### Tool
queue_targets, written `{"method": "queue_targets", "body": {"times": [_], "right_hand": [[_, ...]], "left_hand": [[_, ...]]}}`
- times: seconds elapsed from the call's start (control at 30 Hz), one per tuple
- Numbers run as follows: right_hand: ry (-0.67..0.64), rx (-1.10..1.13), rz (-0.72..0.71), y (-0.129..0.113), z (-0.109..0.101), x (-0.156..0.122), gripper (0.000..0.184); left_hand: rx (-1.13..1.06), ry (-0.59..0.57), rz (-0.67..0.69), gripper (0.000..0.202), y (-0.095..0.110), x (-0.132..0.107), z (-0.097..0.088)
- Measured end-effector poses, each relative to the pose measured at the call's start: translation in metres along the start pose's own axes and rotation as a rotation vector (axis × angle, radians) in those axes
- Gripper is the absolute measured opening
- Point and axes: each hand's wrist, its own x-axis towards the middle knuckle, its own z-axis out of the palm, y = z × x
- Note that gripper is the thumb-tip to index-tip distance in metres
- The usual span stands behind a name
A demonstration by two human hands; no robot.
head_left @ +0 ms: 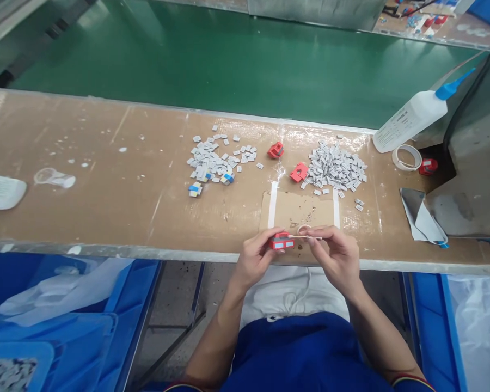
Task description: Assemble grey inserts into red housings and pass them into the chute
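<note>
My left hand point(255, 257) is closed on a small red plastic part point(281, 241) with grey inserts, held just above the near edge of the brown workbench point(106, 179). My right hand point(338, 253) pinches a thin pale stick point(310, 237) whose tip touches the red part. Two more red parts point(276, 149) point(298, 172) lie further back. A heap of small grey pieces point(337, 167) sits to their right, and another, looser heap point(216, 158) to their left, some with blue and yellow marks.
A white squeeze bottle with a blue nozzle point(412, 117) lies at the right, beside a tape roll point(406, 158) and a grey machine point(477, 158). A taped cardboard square point(302, 209) lies before my hands. Blue bins point(44, 326) stand below left. A green conveyor belt point(228, 60) runs behind.
</note>
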Motion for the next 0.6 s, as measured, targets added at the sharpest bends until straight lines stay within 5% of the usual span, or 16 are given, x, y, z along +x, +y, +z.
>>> {"method": "queue_targets", "body": {"times": [0.4,0.6], "right_hand": [[-0.049,-0.206,-0.089,0.006,0.014,0.001,0.007],[0.004,-0.196,-0.118,0.000,-0.003,-0.001,0.011]], "left_hand": [[0.079,0.004,0.062,0.030,0.004,-0.001,0.001],[0.035,0.005,0.058,0.032,0.000,-0.001,0.000]]}}
